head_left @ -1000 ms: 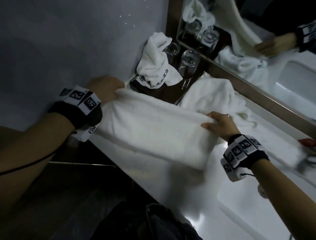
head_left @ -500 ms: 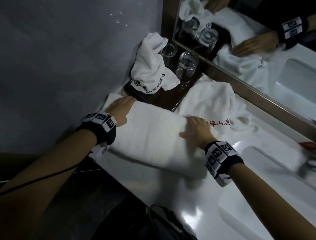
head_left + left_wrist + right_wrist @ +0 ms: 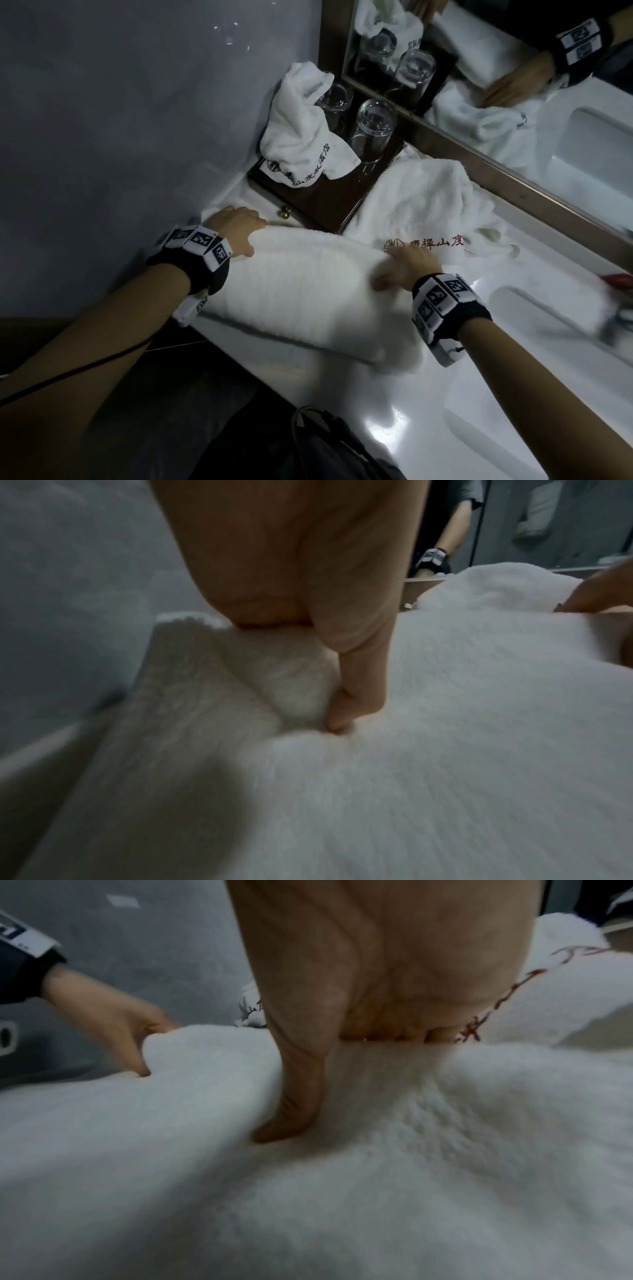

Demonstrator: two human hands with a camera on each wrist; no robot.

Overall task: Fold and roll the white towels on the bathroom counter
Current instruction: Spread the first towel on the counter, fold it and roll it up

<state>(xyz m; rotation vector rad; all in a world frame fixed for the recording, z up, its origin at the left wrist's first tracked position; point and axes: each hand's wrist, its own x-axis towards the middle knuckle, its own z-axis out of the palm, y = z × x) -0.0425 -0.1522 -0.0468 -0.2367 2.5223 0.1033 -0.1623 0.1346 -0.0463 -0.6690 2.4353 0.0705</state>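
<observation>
A folded white towel (image 3: 301,294) lies across the white counter (image 3: 342,394) near its front left corner. My left hand (image 3: 236,226) grips the towel's far left edge; in the left wrist view its thumb (image 3: 356,669) digs into the towel (image 3: 445,750) and the fingers curl behind the fold. My right hand (image 3: 407,267) grips the far right edge, thumb (image 3: 308,1074) pressed into the cloth (image 3: 377,1177) and fingers hidden over the far side. A loose white towel with red characters (image 3: 428,212) lies crumpled just behind.
A dark wooden tray (image 3: 329,202) in the corner holds a small crumpled towel (image 3: 301,144) and upturned glasses (image 3: 375,126). The mirror (image 3: 513,102) runs along the back, a grey wall stands at left. The sink basin (image 3: 548,342) lies to the right, a dark bag (image 3: 325,445) below.
Both hands left the towel's two short ends and came onto its far long edge. They now grip that edge, which bunches up under the thumbs.
</observation>
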